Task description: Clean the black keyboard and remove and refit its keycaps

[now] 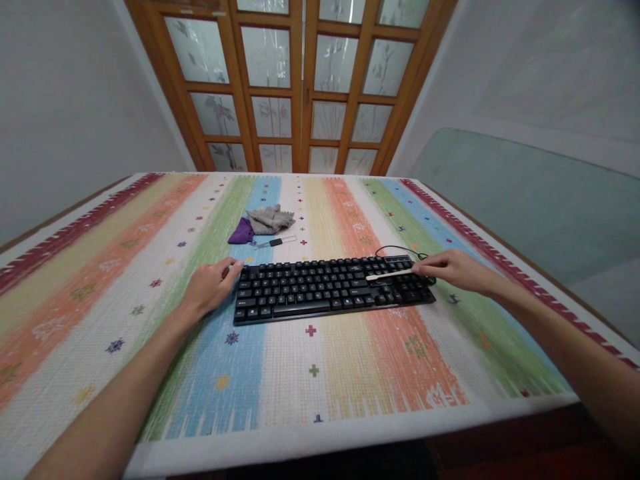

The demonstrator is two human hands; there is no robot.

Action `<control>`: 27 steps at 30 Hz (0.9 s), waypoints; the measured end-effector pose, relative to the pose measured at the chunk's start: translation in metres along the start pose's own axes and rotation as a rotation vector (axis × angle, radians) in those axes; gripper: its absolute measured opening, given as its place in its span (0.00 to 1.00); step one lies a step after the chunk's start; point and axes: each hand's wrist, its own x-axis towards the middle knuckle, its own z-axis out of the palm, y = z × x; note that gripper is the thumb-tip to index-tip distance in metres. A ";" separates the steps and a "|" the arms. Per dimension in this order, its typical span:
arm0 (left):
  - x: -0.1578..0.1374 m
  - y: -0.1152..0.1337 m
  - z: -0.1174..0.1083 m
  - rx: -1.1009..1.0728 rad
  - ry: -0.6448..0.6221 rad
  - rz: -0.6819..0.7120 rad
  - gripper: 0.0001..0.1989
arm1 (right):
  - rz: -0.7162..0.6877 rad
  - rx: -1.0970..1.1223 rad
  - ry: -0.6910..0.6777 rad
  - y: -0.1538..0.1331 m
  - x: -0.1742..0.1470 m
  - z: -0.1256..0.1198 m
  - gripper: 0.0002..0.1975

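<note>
Holding a slim pale stick (pixel 390 274) in the right hand (pixel 453 270), pinched close to its right end between the tips of thumb and fingers, those drawn tightly together on it. Pointing its slightly wider tip leftward, over the right part of a black keyboard (pixel 310 290); hard to tell whether touching the keys or just above. Resting the left hand (pixel 209 287) at the far left corner of the same keyboard, thumb and forefinger against the edge, the other fingers curled; impossible to tell from here how firmly gripped, or whether gripped at all.

Keyboard flat on the counter (pixel 290 373), between both hands and slightly tilted across the view, right end a little farther off. Right hand just past that end, near a thin black cable (pixel 393 246) looping behind it.

Across the keys, small pale legends, too small to read with certainty. On the counter's striped covering, only printed motifs: crosses, stars, snowflakes and leaf-like shapes.

Behind the left half of the keyboard, a crumpled grey cloth (pixel 273 220) touching a purple cloth (pixel 241 231), with a small black piece with wire arms (pixel 276 242) just in front. Farther back, a wooden door (pixel 303 87) with patterned glass panes.
</note>
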 end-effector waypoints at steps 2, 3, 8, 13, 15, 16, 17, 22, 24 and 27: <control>-0.001 0.003 -0.003 -0.001 -0.012 0.002 0.26 | 0.017 0.017 -0.047 0.003 -0.002 -0.002 0.29; -0.001 0.004 -0.004 -0.001 -0.020 0.005 0.26 | 0.021 0.018 -0.045 0.003 -0.002 -0.003 0.30; -0.002 0.012 -0.012 0.020 -0.052 0.002 0.26 | 0.037 0.012 0.013 0.005 -0.007 -0.005 0.34; -0.002 0.010 -0.010 0.023 -0.056 0.008 0.26 | 0.048 0.026 0.019 0.011 -0.012 -0.006 0.36; -0.002 0.009 -0.009 0.021 -0.054 0.011 0.26 | 0.060 0.012 0.034 0.016 -0.014 -0.008 0.34; -0.002 0.008 -0.009 0.021 -0.054 0.009 0.26 | 0.066 0.007 0.042 0.019 -0.014 -0.008 0.33; -0.002 0.008 -0.009 0.020 -0.057 0.007 0.26 | 0.071 0.006 0.047 0.023 -0.015 -0.009 0.32; -0.001 0.009 -0.010 0.020 -0.072 0.004 0.28 | 0.090 0.025 0.045 0.041 -0.017 -0.014 0.27; 0.000 0.009 -0.010 0.021 -0.071 0.006 0.29 | 0.098 0.023 0.039 0.046 -0.018 -0.016 0.27; 0.000 0.009 -0.009 0.023 -0.072 0.000 0.29 | 0.106 0.023 0.027 0.047 -0.019 -0.020 0.27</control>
